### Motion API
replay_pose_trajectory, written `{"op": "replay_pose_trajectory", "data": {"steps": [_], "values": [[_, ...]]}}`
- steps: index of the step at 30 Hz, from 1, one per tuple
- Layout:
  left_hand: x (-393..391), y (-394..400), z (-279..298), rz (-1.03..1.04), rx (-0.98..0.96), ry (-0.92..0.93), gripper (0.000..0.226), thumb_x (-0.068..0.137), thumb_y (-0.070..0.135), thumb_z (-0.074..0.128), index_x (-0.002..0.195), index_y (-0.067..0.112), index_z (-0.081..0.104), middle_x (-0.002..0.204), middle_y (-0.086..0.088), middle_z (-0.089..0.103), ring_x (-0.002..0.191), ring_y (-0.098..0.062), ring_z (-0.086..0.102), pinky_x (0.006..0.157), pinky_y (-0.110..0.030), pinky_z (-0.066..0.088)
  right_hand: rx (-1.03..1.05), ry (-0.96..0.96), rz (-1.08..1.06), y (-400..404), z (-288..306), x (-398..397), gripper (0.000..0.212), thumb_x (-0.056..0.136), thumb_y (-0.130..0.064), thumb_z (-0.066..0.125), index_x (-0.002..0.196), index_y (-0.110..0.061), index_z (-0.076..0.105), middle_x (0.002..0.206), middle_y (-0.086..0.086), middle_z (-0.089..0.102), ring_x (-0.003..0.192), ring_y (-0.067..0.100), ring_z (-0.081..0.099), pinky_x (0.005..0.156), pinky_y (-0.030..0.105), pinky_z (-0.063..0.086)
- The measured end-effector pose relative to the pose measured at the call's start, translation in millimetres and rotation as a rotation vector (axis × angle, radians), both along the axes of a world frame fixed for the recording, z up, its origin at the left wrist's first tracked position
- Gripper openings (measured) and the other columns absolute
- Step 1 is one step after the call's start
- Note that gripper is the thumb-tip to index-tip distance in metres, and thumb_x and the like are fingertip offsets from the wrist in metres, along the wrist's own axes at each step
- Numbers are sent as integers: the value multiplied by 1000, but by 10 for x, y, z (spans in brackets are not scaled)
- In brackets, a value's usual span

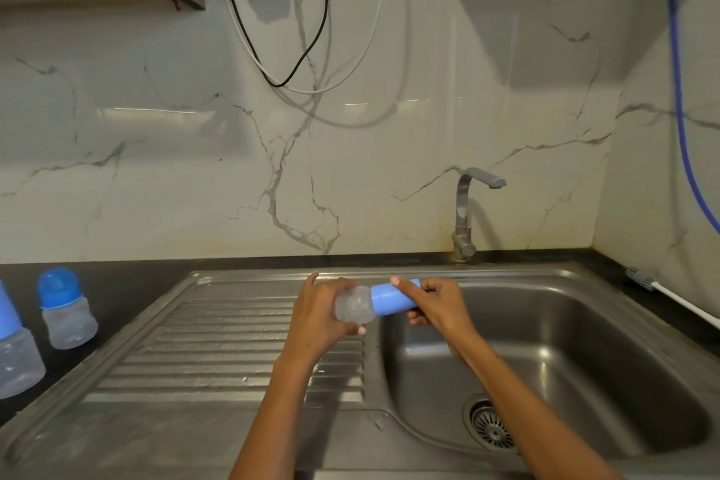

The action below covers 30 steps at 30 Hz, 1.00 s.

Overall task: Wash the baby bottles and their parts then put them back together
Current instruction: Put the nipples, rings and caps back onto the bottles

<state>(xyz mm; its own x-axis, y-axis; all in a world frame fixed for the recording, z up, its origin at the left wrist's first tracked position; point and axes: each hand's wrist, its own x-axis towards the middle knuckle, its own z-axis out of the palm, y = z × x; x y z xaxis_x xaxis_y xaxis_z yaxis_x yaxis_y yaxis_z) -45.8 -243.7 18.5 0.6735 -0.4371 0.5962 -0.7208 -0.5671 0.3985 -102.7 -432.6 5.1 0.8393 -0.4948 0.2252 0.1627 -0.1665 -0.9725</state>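
Bottle (354, 304) held sideways over sink (545, 281) edge, likely so drips fall into basin. Left hand (317, 314) fingers wrap clear body; right hand (432, 306) fingers grasp blue cap (393, 298), opposed grips suited to twisting. Two capped bottles (66, 308) stand apart on worktop (128, 284), left.

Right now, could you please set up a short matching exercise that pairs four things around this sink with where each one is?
Things:
1. Held bottle
2. Small capped bottle
3. Tap
4. Drain strainer

Places:
A. In the floor of the sink basin
B. Standing on the dark counter left of the drainboard
C. Between the left hand and right hand, lying sideways above the basin's edge
D. On the counter's back edge against the marble wall

Pairs: 1-C, 2-B, 3-D, 4-A
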Motion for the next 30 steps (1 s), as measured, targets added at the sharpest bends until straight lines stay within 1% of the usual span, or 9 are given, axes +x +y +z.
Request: {"op": "replay_pose_trajectory", "data": {"steps": [4,6,9,11,13,16,22,26,30], "values": [[-30,-27,13,12,11,-69,60,53,29,90,108,18,68,99,4,71,95,-14,64,105,-14,12,-2,30,-22,-9,-8,15,41,76,-42,77,80,-3,66,62,6,67,46,7,61,47,17,50],[-27,-31,27,20,-2,-82,58,51,27,91,105,17,70,96,3,72,91,-16,65,105,-15,13,13,29,-14,-6,17,19,42,76,-45,76,80,-4,68,59,3,67,47,8,63,48,18,51],[-28,-13,34,44,-48,-59,57,50,27,91,103,18,71,93,4,73,89,-16,67,96,-13,17,36,10,86,6,73,18,40,80,-42,73,101,-8,69,88,5,73,72,10,71,58,19,56],[-25,11,20,45,-80,-30,56,51,28,91,103,19,72,93,4,73,89,-16,66,96,-16,19,58,-6,144,-26,104,0,39,84,-27,73,117,-10,62,109,9,69,92,13,69,68,20,57],[-7,35,4,43,-96,-12,57,52,29,91,105,20,71,94,4,73,90,-15,66,100,-19,20,36,-21,195,-64,114,-34,45,84,-12,72,126,-11,56,116,10,66,103,18,65,79,23,57],[23,43,-6,51,-84,-12,59,50,29,91,105,21,72,94,5,73,92,-14,66,100,-19,21,-39,-32,207,-102,110,-71,45,80,-8,76,121,-6,59,112,11,67,100,16,66,84,24,56],[11,20,-57,43,-71,-31,56,53,28,90,104,19,71,92,5,72,86,-13,63,90,-23,33,66,-47,157,-29,109,-24,34,79,-8,76,109,3,65,97,15,71,81,16,69,69,20,58],[46,17,-106,90,-111,42,62,52,36,90,107,22,65,98,9,67,92,-14,55,75,-26,41,53,-62,77,94,126,38,32,77,-22,79,102,-4,70,93,10,73,86,20,70,75,28,59],[54,29,-50,79,-243,200,62,55,37,90,108,20,62,97,8,66,89,-12,61,67,-22,43,56,-117,-20,210,139,19,20,83,-35,72,87,-16,70,84,5,72,84,18,69,79,33,59]]}}
